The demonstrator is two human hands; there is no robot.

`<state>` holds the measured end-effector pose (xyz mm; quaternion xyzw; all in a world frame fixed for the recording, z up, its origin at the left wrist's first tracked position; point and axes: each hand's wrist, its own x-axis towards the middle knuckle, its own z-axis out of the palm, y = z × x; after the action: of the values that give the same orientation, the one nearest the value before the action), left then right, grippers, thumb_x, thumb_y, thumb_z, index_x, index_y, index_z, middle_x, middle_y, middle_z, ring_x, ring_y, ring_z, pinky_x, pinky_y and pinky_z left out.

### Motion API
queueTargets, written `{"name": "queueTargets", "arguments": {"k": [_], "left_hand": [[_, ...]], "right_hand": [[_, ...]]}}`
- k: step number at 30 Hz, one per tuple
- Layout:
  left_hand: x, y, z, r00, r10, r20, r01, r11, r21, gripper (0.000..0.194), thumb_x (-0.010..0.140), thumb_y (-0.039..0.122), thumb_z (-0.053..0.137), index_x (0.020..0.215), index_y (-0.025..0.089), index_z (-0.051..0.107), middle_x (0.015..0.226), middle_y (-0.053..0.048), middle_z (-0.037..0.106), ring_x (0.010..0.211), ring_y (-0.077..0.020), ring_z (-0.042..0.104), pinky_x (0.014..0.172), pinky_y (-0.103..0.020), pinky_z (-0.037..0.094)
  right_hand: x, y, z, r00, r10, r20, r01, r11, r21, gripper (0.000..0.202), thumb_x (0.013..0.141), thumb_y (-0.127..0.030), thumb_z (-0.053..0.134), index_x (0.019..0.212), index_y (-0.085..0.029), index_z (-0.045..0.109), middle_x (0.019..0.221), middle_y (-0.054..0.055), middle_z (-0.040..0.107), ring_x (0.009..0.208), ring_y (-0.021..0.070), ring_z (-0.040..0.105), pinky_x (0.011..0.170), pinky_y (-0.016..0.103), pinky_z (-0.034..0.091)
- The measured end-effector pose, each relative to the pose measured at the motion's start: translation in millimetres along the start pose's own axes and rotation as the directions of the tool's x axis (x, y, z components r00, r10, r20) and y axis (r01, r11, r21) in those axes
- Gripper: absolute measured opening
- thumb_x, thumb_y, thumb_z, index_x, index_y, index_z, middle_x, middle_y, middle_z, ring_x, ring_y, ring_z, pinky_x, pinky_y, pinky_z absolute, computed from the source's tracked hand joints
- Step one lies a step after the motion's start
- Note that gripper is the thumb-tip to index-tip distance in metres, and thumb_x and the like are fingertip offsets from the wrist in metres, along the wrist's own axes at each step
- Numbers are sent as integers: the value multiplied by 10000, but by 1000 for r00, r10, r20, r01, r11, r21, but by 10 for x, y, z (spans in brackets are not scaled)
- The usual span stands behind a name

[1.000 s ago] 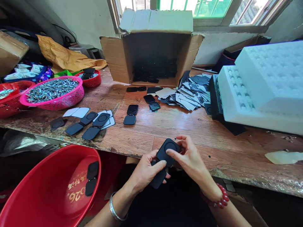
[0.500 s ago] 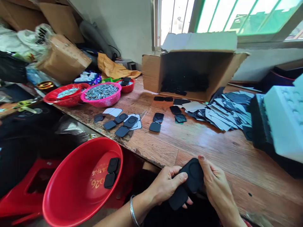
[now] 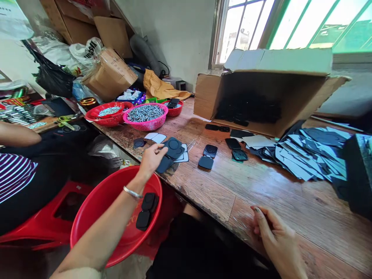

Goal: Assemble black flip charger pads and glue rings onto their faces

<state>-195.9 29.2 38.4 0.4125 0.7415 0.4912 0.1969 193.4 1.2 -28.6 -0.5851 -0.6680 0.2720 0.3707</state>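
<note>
Moved: in the head view, my left hand (image 3: 151, 161) has gone from beside my right hand (image 3: 274, 234) out to the white cards (image 3: 184, 156), and my view has swung left.
Folding pad (image 3: 174, 148): at the left edge of the surface (image 3: 209, 193), partly over those cards, just right of my left fingers; long axis slants from far right to near left.
Nearer hand: left, its fingers nearly closed, seemingly pinching the pad near its middle.
Farther hand: right, well apart, loosely curled; I cannot tell whether it holds anything.
</note>
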Motion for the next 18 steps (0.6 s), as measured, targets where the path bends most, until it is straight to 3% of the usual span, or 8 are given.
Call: {"name": "queueTargets", "arguments": {"k": [2,5,8,11,14,18], "left_hand": [[268,-91,-121,999,-24,-34,26,998,61,540,695,563,696,992,111,704,703,-28,684,672,-176,600,633,-258,441],[461,-202,-143,999,-49,3,48,986,158,459,691,541,708,901,133,717,728,-41,710,703,-190,629,632,-257,449],[503,-273,-67,995,-61,85,36,961,274,424,662,512,747,883,151,724,758,-48,723,754,-212,655,642,-258,452],[511,-302,8,981,-84,173,9,919,394,513,572,499,818,935,150,719,812,-68,735,808,-252,674,658,-271,459],[540,-280,46,963,-120,243,-16,869,494,618,536,524,839,1006,148,700,919,-102,747,882,-293,682,687,-288,477],[600,-184,61,936,-178,304,-39,805,592,578,532,542,837,939,155,700,1015,-128,747,980,-329,673,753,-301,494]], "right_hand": [[-19,52,30,999,-36,-21,35,999,-37,484,906,-639,486,929,-207,704,528,-15,579,446,159,567,473,269,456],[-22,104,63,995,-91,-38,87,993,-79,455,919,-611,491,923,-208,703,576,1,618,463,166,584,484,278,453],[-17,120,74,989,-139,-52,133,985,-113,424,933,-583,491,920,-211,696,644,24,664,523,185,625,522,290,462],[-22,125,84,983,-169,-66,158,977,-147,407,945,-565,488,928,-215,694,699,41,700,578,202,657,560,299,474],[-34,137,102,979,-191,-66,177,969,-170,401,956,-552,481,944,-212,696,745,50,724,608,207,669,593,303,482],[-35,143,105,971,-225,-84,207,962,-178,428,965,-561,458,938,-208,699,765,50,740,614,200,677,598,292,484]]}}
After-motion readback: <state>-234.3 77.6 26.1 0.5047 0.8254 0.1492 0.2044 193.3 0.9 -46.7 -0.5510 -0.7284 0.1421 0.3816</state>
